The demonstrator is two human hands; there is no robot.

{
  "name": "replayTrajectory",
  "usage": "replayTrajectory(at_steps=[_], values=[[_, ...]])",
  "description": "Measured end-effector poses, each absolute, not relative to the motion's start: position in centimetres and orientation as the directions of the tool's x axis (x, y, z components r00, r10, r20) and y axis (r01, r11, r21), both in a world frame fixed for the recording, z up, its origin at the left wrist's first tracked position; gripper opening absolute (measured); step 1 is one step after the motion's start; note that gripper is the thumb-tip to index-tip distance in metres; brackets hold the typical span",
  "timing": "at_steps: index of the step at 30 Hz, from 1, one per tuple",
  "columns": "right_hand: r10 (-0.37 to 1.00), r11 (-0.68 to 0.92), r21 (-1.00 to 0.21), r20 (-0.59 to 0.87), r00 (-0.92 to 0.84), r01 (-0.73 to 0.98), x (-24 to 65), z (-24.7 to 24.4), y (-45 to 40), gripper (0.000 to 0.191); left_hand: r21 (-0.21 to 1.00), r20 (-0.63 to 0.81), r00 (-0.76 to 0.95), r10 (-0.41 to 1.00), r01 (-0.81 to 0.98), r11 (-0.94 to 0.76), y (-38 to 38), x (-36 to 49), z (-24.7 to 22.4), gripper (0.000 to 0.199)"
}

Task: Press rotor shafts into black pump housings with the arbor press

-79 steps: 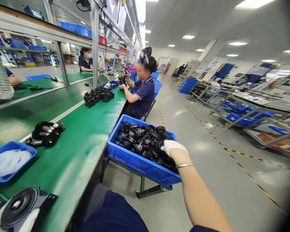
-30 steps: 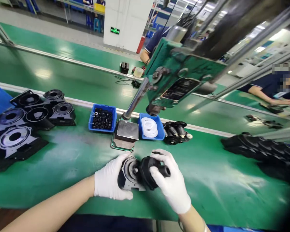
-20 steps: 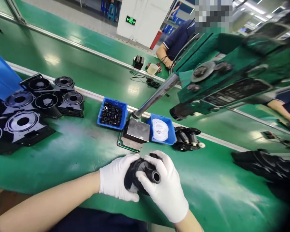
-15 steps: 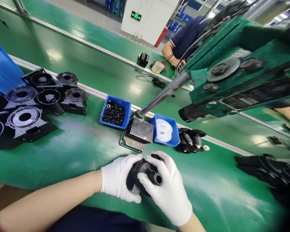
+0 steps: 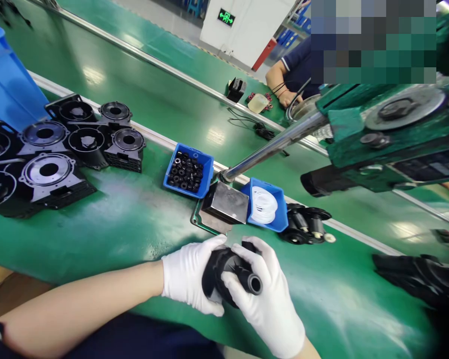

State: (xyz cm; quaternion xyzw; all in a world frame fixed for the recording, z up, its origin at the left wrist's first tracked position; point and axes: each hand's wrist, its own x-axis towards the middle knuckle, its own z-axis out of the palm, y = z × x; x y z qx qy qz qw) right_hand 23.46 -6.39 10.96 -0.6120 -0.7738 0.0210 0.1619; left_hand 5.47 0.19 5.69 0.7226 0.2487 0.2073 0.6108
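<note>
A black round plastic part with a tube-like spout (image 5: pixel 230 269) is held between my two white-gloved hands above the green bench. My left hand (image 5: pixel 192 274) grips its left side, thumb and fingers around the rim. Around the spout side my right hand (image 5: pixel 267 294) is closed, with its fingers over the top and the thumb in front. The gloves cover much of the part. Just beyond my hands stands a steel block (image 5: pixel 230 202) on a base plate, under a green press (image 5: pixel 359 149).
A blue bin of small black rings (image 5: pixel 189 169) and a blue bin of white rings (image 5: pixel 267 204) flank the block. Black housings (image 5: pixel 78 144) lie at left beside a blue crate (image 5: pixel 11 75). Black parts (image 5: pixel 307 222) sit at right. Across the bench a co-worker's arm (image 5: pixel 279 80) shows.
The view has shifted, so the bench things appear farther right. Both hands still hold the black part in nearly the same grip.
</note>
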Motion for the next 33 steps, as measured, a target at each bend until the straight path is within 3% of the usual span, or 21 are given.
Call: replayTrajectory(at_steps=[5, 11, 18, 22, 27, 29, 33], values=[[0.953, 0.249, -0.243, 0.232, -0.193, 0.937, 23.6, 10.6, -6.3, 0.042, 0.986, 0.044, 0.788, 0.614, 0.066, -0.155, 0.1, 5.4, 5.3, 0.124], [0.953, 0.252, -0.254, 0.230, -0.195, 0.934, 23.5, 10.6, -6.4, 0.042, 0.980, 0.060, 0.781, 0.621, 0.071, -0.184, -0.2, 5.3, 5.0, 0.128], [0.952, 0.228, -0.315, 0.272, -0.142, 0.921, 23.2, 10.1, -6.4, 0.053, 0.871, 0.375, 0.715, 0.590, -0.052, -0.489, -1.0, 6.0, 4.5, 0.088], [0.965, 0.173, -0.369, 0.250, -0.082, 0.913, 22.9, 9.3, -6.6, 0.062, 0.816, 0.489, 0.616, 0.618, -0.073, -0.573, -2.0, 6.9, 4.2, 0.088], [0.979, 0.185, -0.480, 0.165, -0.118, 0.858, 24.9, 11.8, -6.1, 0.076, 0.816, 0.490, 0.580, 0.651, -0.043, -0.576, -2.5, 6.3, 5.6, 0.087], [0.954, 0.249, -0.519, 0.277, -0.114, 0.817, 27.0, 15.2, -5.5, 0.068, 0.802, 0.496, 0.576, 0.649, -0.019, -0.596, -1.6, 5.4, 7.6, 0.087], [0.744, 0.266, -0.498, 0.651, 0.153, 0.825, 31.0, 25.3, -2.9, 0.052, 0.774, 0.515, 0.558, 0.651, 0.024, -0.633, 2.1, 4.5, 12.7, 0.084]])
